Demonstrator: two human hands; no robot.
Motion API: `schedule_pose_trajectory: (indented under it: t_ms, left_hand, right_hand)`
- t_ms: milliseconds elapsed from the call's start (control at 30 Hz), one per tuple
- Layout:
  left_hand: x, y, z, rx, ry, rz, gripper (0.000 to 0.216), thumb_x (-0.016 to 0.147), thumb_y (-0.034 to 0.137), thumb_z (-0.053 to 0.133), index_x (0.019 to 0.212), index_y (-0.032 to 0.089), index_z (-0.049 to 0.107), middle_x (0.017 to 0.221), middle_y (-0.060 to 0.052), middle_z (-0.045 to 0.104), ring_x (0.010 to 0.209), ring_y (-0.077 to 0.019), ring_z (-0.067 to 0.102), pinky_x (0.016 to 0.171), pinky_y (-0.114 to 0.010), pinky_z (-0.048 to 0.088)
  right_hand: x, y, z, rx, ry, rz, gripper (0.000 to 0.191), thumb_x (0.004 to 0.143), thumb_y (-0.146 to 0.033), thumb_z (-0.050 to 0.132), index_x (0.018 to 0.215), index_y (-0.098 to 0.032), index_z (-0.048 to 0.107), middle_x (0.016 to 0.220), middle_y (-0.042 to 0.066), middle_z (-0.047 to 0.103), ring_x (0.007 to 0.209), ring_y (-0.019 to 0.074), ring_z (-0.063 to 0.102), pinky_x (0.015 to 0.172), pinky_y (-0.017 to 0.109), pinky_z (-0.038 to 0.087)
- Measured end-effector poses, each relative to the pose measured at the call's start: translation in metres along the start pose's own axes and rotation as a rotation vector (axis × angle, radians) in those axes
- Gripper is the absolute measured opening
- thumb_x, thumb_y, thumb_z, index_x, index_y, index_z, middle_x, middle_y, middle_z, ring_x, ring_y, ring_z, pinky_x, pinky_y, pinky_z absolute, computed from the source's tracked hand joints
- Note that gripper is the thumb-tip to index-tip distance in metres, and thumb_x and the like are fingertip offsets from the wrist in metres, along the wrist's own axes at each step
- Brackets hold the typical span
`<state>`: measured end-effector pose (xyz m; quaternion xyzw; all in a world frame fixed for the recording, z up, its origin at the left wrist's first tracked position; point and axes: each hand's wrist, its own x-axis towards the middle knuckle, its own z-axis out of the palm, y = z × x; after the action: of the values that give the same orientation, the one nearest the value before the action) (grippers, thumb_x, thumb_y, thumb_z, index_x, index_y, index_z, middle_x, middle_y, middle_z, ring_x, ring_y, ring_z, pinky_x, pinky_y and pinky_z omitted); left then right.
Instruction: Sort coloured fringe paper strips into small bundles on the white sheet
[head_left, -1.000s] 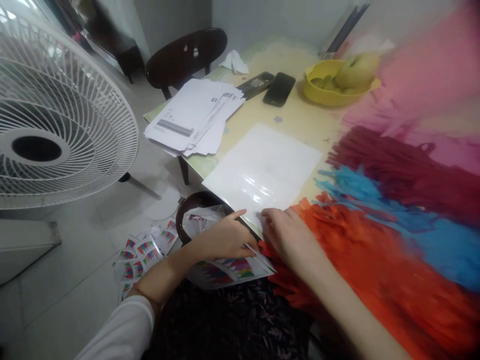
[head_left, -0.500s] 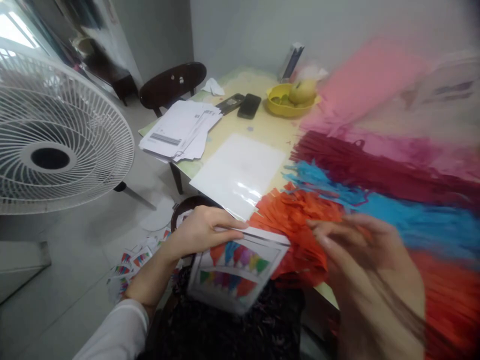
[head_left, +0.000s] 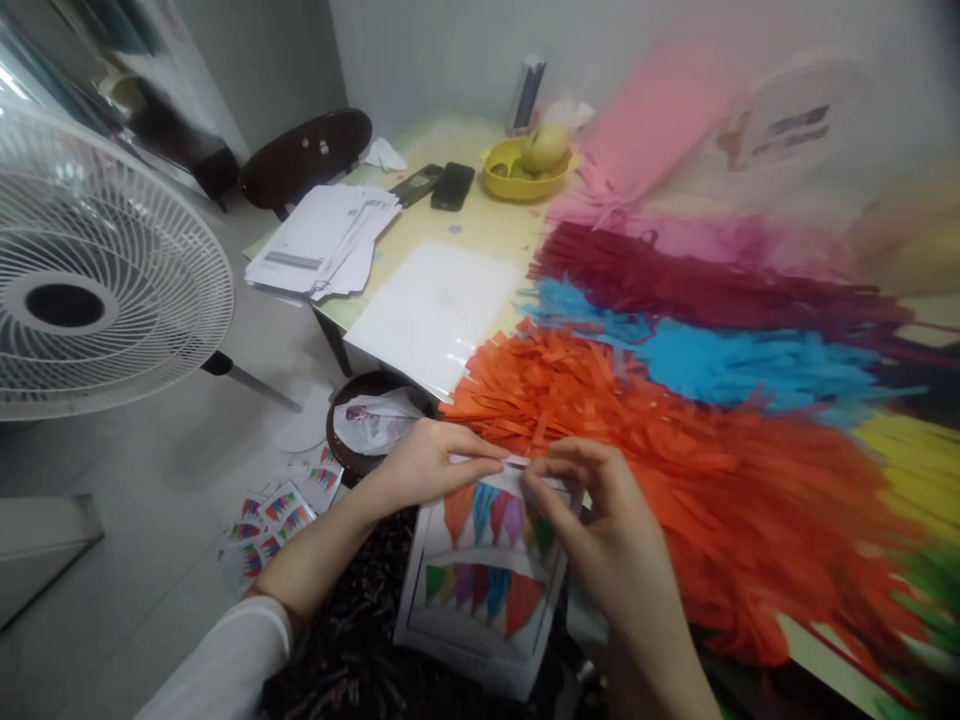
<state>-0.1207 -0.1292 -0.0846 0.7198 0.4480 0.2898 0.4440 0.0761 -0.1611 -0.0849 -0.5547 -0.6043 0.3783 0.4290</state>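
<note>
A white packet printed with two rows of coloured tassels hangs over my lap, its top edge facing the table. My left hand pinches that top edge from the left, thumb and fingers pressed together. At the middle of the same edge, my right hand has its thumb and fingertips closed on the packet, covering part of the upper row. Just beyond both hands lies a heap of orange tissue-paper tassels. Whether anything small is between my right fingertips is hidden.
Blue tassels and dark red tassels lie behind. A glossy white sheet, stacked papers, a phone and a yellow basket are on the table. A fan stands left; similar printed packets lie on the floor.
My right hand has moved left from over the orange tassels to the packet's top edge and closed on it. My left hand still holds the packet. The view has turned right.
</note>
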Motion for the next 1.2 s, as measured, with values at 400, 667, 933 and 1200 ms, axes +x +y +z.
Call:
schedule_pose_trajectory:
  t_ms: [400,667,933,1200]
  left_hand:
    - [0.002,0.011,0.002,0.04,-0.038,0.044,0.028,0.092,0.031,0.06,0.107,0.014,0.076,0.099,-0.007,0.078,0.086,-0.0144,0.072,0.077,-0.02,0.051]
    - [-0.002,0.002,0.001,-0.038,-0.012,0.085,0.031,0.091,0.032,0.063,0.118,0.021,0.071,0.117,-0.006,0.074,0.107,-0.0183,0.07,0.096,-0.026,0.053]
    - [0.001,-0.003,-0.003,0.255,-0.1,0.287,0.024,0.097,0.028,0.054,0.108,0.025,0.075,0.111,-0.002,0.075,0.099,-0.0116,0.07,0.085,-0.021,0.053]
    - [0.0,0.018,0.009,0.767,-0.064,0.427,0.037,0.101,0.045,0.041,0.121,0.028,0.067,0.085,0.0,0.07,0.079,-0.0113,0.064,0.079,-0.03,0.042]
  right_hand:
    - [-0.005,0.002,0.008,-0.184,0.164,-0.06,0.02,0.086,-0.032,0.064,0.103,-0.022,0.058,0.085,0.004,0.07,0.079,0.0198,0.071,0.073,0.033,0.056]
    - [-0.007,0.024,-0.004,-0.193,0.11,-0.11,0.022,0.086,-0.042,0.068,0.091,-0.021,0.069,0.09,0.005,0.073,0.082,0.0212,0.07,0.077,0.034,0.055]
    - [-0.014,0.028,-0.005,-0.027,0.118,-0.142,0.008,0.085,-0.027,0.072,0.078,-0.022,0.072,0.082,0.0,0.074,0.077,0.0147,0.07,0.076,0.025,0.055]
    - [-0.021,0.017,-0.011,-0.112,0.088,-0.268,0.003,0.087,-0.021,0.07,0.085,-0.023,0.071,0.086,0.001,0.074,0.08,0.0146,0.07,0.077,0.025,0.056]
